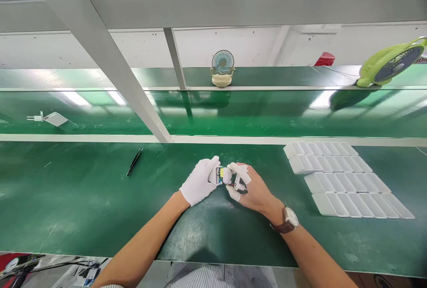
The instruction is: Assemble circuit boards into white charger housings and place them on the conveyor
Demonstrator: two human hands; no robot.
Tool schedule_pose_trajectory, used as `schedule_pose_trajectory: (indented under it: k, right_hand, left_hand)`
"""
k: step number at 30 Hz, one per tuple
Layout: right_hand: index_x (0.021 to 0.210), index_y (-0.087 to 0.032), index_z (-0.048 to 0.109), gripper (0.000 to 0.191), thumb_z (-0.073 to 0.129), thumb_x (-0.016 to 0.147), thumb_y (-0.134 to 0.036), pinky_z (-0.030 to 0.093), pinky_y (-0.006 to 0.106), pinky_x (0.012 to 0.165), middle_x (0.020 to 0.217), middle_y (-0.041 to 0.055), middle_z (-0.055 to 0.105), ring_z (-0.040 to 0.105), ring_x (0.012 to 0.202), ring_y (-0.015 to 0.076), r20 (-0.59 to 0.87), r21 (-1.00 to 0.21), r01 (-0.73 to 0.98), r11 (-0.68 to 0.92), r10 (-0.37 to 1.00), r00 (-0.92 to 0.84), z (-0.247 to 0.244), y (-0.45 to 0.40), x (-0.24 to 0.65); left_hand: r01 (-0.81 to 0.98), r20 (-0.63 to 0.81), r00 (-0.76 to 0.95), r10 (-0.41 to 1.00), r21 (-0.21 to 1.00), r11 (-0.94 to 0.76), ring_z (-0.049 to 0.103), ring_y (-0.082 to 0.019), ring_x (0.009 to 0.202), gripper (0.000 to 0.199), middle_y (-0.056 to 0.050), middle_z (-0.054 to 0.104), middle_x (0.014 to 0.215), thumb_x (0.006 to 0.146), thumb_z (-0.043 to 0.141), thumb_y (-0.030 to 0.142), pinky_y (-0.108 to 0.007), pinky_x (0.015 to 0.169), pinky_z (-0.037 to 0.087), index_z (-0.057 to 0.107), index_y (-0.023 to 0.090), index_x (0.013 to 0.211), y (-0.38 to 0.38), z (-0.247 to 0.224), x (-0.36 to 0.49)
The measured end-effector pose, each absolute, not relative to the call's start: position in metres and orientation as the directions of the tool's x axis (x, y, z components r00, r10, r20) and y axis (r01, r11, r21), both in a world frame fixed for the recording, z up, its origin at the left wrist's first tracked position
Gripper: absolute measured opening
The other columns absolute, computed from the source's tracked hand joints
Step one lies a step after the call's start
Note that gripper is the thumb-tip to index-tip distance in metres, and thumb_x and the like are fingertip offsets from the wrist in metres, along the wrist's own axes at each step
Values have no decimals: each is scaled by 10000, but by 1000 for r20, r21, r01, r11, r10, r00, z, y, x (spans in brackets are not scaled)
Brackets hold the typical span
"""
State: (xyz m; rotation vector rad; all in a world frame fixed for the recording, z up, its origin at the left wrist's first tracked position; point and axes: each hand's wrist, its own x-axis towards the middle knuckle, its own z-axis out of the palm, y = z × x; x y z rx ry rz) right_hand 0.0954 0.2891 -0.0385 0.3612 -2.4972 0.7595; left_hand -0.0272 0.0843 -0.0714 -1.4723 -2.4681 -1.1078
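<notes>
My left hand, in a white glove, is closed on a small white plastic housing whose open side shows a circuit board with a yellow component. My right hand has white coverings on some fingers and is closed around a rounded white part beside the board. Under the right fingers a small white piece with thin dark and red wires shows; the fingers partly hide it. Both hands meet just above the green table, and the two white parts touch or nearly touch.
Black tweezers lie to the left. White divided trays stand at the right. Behind a pale rail, a white plug-ended piece lies at far left. A small fan and a green fan stand farther back. A slanted grey post crosses the left.
</notes>
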Motion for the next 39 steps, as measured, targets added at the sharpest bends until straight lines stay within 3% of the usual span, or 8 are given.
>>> schedule_pose_trajectory:
  k: [15, 26, 33, 36, 39]
  right_hand:
    - [1563, -219, 278, 723, 599, 915, -202, 537, 584, 1048, 1126, 111, 689, 668, 1067, 311, 531, -352, -400, 846, -171, -830, -43, 288, 93]
    - [1568, -204, 277, 730, 594, 912, -159, 498, 562, 1105, 1141, 108, 677, 635, 1092, 293, 540, -346, -414, 842, -182, -821, -45, 289, 94]
    - [1596, -209, 243, 742, 590, 939, -197, 480, 566, 1114, 1146, 110, 675, 635, 1078, 294, 522, -350, -425, 835, -202, -828, -46, 286, 92]
    - [1600, -224, 236, 735, 597, 960, -246, 513, 568, 1059, 1178, 125, 676, 625, 1131, 316, 481, -401, -405, 822, -188, -856, -48, 283, 94]
    - [1587, -252, 278, 784, 686, 927, -365, 562, 538, 979, 1229, 122, 673, 636, 1131, 318, 370, -583, -304, 753, -88, -925, -46, 283, 97]
  left_hand:
    - [809, 375, -524, 764, 498, 311, 566, -299, 1200, 814, -140, 599, 1279, 847, 686, 238, -499, 995, 525, 279, 269, 1551, 88, -71, -29]
    - [812, 371, -530, 763, 483, 329, 571, -284, 1188, 879, -128, 611, 1287, 820, 715, 192, -476, 1010, 507, 259, 269, 1567, 88, -75, -30]
    - [822, 382, -512, 769, 479, 309, 600, -265, 1091, 835, -113, 652, 1195, 787, 675, 157, -416, 898, 508, 319, 261, 1535, 92, -70, -29]
    - [847, 399, -481, 781, 441, 296, 607, -245, 935, 788, -66, 688, 1013, 754, 661, 148, -407, 851, 473, 392, 249, 1487, 94, -62, -26]
    - [818, 337, -487, 806, 498, 286, 566, -205, 776, 615, -16, 688, 858, 770, 665, 177, -451, 902, 415, 520, 245, 1363, 96, -53, -19]
